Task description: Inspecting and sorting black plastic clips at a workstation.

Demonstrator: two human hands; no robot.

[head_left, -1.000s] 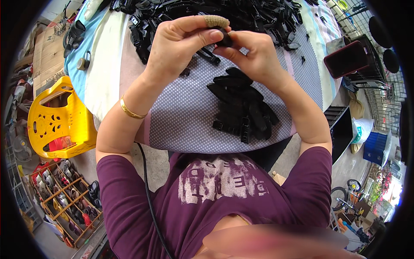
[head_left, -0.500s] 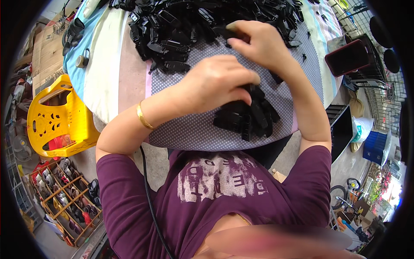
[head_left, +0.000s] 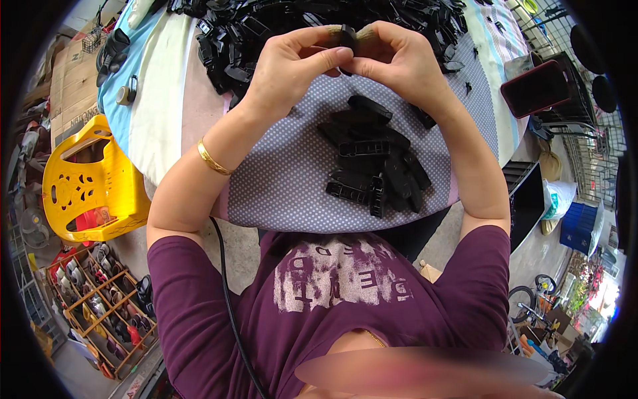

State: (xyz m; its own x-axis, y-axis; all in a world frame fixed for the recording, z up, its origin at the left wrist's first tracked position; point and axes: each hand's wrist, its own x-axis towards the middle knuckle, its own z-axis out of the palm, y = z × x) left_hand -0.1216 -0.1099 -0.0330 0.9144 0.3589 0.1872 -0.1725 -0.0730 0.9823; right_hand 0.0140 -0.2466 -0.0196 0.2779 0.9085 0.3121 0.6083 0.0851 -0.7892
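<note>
Between the fingertips of both hands is one small black plastic part (head_left: 347,41), raised over the table's far half. My left hand (head_left: 292,63) pinches it from the left, thumb against its near face. From the other side my right hand (head_left: 402,58) grips it with thumb and forefinger. Nearer to me lies a loose heap of similar black plastic pieces (head_left: 382,156), some showing slotted undersides, others smooth backs. Past my hands spreads a large pile of the same black parts (head_left: 232,40), partly hidden behind my fingers.
A striped and dotted cloth (head_left: 266,193) covers the round table. At its right edge is a dark red-rimmed phone (head_left: 535,88). A yellow plastic chair (head_left: 80,189) stands at left, above a shoe rack (head_left: 106,306). A black cable (head_left: 229,306) hangs down beside my left arm.
My left hand has moved up and away from the near heap to meet my right hand at the part. The near heap is now uncovered, with a piece lying at its far end.
</note>
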